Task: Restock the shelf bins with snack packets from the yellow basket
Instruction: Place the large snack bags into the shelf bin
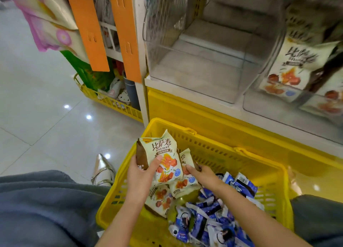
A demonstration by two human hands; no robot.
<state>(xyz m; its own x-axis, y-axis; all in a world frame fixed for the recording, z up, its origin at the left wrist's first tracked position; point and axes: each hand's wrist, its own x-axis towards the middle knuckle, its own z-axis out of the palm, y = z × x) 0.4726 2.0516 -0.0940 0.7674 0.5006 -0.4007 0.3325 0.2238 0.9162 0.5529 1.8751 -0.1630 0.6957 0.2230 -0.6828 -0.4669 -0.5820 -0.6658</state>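
Snack packet, cream with a brown side panel and printed "BISAJUAN", is held upright over the near-left corner of the yellow basket. Left hand grips it: thumb across the front face, remaining fingers wrapped behind the brown edge. Right hand reaches into the basket, fingers curled down onto a second cream packet lying just behind the first; whether the fingers have closed around it cannot be determined.

Basket contents: further cream packets on the left side beneath the hands, and a pile of blue-and-white packets on the right side.

Basket stands on the floor against a yellow shelf base. Above the base, a clear plastic bin shows no packets inside. The adjacent bin on the right contains matching cream packets.

Floor is glossy pale tile. A silver pointed shoe rests beside the basket. A smaller yellow basket of mixed goods sits to the left of the shelf.
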